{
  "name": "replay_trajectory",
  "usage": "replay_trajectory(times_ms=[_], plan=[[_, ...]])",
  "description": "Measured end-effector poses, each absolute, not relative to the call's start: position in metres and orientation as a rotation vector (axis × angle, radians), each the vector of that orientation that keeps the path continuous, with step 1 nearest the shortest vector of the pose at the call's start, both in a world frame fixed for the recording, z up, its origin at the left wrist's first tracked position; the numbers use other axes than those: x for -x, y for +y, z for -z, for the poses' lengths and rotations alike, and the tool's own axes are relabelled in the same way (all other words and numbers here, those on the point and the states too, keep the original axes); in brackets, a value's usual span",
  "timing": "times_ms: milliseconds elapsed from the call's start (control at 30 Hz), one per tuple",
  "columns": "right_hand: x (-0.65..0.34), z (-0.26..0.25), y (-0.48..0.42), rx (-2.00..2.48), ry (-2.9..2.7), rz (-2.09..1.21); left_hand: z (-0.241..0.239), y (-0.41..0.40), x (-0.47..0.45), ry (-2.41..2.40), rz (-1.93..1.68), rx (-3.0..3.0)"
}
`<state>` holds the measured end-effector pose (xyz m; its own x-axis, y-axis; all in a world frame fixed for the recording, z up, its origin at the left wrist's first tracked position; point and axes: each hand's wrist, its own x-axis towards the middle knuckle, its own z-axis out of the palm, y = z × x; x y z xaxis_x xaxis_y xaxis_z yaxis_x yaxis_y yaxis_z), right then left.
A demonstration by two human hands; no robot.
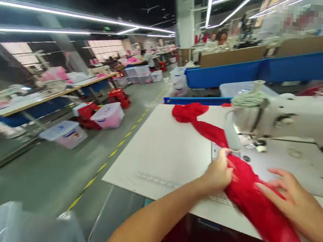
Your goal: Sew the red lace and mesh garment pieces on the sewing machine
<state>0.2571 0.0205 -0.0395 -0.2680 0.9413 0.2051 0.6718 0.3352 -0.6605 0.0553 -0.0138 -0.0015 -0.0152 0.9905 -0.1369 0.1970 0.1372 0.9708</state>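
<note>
A long strip of red fabric (246,191) runs across the white sewing table (164,152), from a bunched end at the far side to the near edge. My left hand (220,172) pinches the fabric's edge close to the machine's needle area. My right hand (289,194) lies on the fabric with fingers spread flat. The white sewing machine (283,114) stands just behind both hands, with pale thread wound at its top.
A clear plastic bag (17,225) sits at the lower left. Left of the table runs an aisle with a yellow dashed line (111,154), plastic bins (108,115) and other worktables. A blue-fronted bench (241,71) stands behind.
</note>
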Motion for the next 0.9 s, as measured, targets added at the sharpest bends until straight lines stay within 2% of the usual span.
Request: replay_trajectory(times_ms=[167,300,400,500,600,700,900], plan=[[-0.255,0.008,0.012,1.564,-2.015,-0.600,-0.007,-0.020,-0.047,1.472,-0.889,-1.588],[-0.253,-0.002,0.014,1.581,-1.815,-0.512,-0.008,-0.022,-0.051,1.578,-0.874,-1.572],[-0.255,-0.005,0.012,1.599,-1.784,-0.291,-0.006,-0.019,-0.054,1.608,-0.887,-1.560],[-0.247,-0.006,0.012,1.323,-1.854,-0.053,-0.007,-0.017,-0.055,1.602,-0.893,-1.581],[-0.229,-0.003,0.019,0.950,-2.080,-0.318,-0.008,-0.018,-0.056,1.596,-0.891,-1.606],[-0.213,0.005,0.033,0.857,-2.220,-0.606,-0.007,-0.018,-0.054,1.595,-0.875,-1.609],[-0.212,0.025,0.044,0.862,-2.247,-0.543,-0.011,-0.019,-0.039,1.587,-0.821,-1.588]])
